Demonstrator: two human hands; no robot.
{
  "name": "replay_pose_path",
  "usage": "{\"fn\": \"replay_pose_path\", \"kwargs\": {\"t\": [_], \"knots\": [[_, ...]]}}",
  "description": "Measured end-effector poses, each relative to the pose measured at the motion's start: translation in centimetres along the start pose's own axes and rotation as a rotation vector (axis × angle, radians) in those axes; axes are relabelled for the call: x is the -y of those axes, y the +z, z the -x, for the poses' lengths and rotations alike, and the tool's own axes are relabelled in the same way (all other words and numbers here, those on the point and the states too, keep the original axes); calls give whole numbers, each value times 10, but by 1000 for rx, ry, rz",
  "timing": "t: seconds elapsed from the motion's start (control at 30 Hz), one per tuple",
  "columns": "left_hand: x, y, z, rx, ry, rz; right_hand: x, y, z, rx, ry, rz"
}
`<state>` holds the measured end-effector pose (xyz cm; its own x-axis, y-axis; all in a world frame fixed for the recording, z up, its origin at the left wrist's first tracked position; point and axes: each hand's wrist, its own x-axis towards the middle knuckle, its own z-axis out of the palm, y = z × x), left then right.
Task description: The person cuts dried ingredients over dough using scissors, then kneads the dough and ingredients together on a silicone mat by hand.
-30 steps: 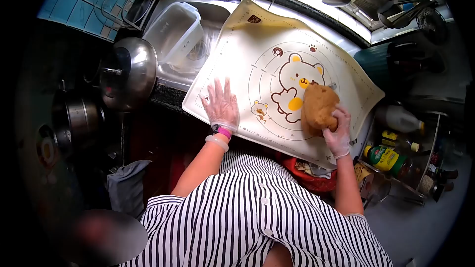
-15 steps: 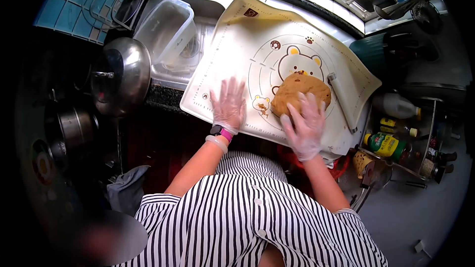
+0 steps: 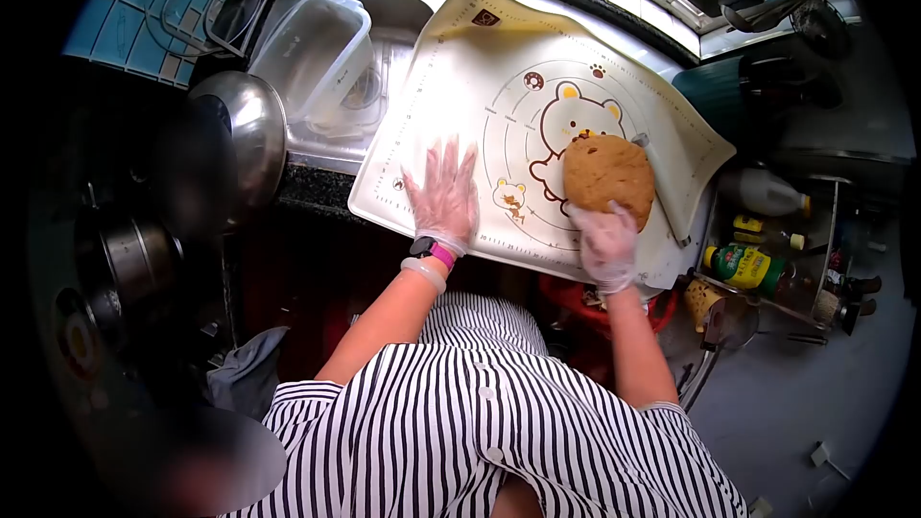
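My left hand (image 3: 443, 194), in a clear plastic glove, lies flat on the left part of the baking mat (image 3: 451, 86) with its fingers spread. My right hand (image 3: 607, 245), gloved the same way, is at the near edge of a lump of brown dough (image 3: 609, 173). Its fingers are bent against the dough and partly hidden. The dough is rounded, with a few dark bits at its top, and covers part of the bear printed on the mat. Close to the dough's right side lies a white rolling pin (image 3: 669, 197), partly hidden by it.
A clear plastic tub (image 3: 321, 53) stands in the steel sink (image 3: 384, 101) at the left. Beyond it is a domed metal lid (image 3: 254, 139). On the right, a rack holds bottles, among them a green-and-yellow one (image 3: 748, 269). A red basin (image 3: 576, 297) sits below the mat's edge.
The dough has shifted to the right and turned, and looks rounder. My right hand has gone from lying on the dough to curling at its near edge. The left hand stays put.
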<state>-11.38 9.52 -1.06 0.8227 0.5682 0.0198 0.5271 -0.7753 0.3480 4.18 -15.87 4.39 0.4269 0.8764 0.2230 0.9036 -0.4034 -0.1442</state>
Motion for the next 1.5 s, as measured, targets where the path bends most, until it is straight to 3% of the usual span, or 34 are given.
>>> {"fn": "replay_pose_path", "kwargs": {"t": [0.07,0.13,0.17,0.23,0.27,0.37,0.5,0.63,0.7,0.83,1.0,1.07,1.17,1.3,1.37,1.5], "knots": [[0,2,1,4,0,-8,-3,-24,-23,-125,-6,-88],[-1,2,1,5,1,-8,-2,-36,-46,-362,136,-75],[-1,1,1,7,1,-10,0,-37,-54,-361,136,-76],[0,0,1,-3,4,-3,4,-32,-71,-284,354,179],[0,0,1,-12,8,5,3,-21,-79,-313,471,148],[0,5,3,7,-5,12,33,-12,-98,-104,394,224],[1,2,-1,6,6,-13,101,41,-58,-58,-5,-41],[0,1,4,18,-3,-6,105,69,-61,-161,78,-149],[-1,1,1,17,-9,-25,89,87,-72,-94,187,-283],[0,4,2,-7,-2,-29,82,90,-43,-13,163,-374],[2,5,0,-28,0,-38,79,77,-31,124,220,-331],[0,6,1,-23,4,-32,88,71,-61,-101,185,-412],[2,5,3,-29,2,-1,87,89,-65,-100,228,-403],[-1,3,1,-37,14,-3,77,83,-27,140,227,-372],[0,3,2,-32,13,-15,75,85,-17,53,193,-446],[0,7,1,-13,6,-21,102,88,-42,-88,300,-247]]}}
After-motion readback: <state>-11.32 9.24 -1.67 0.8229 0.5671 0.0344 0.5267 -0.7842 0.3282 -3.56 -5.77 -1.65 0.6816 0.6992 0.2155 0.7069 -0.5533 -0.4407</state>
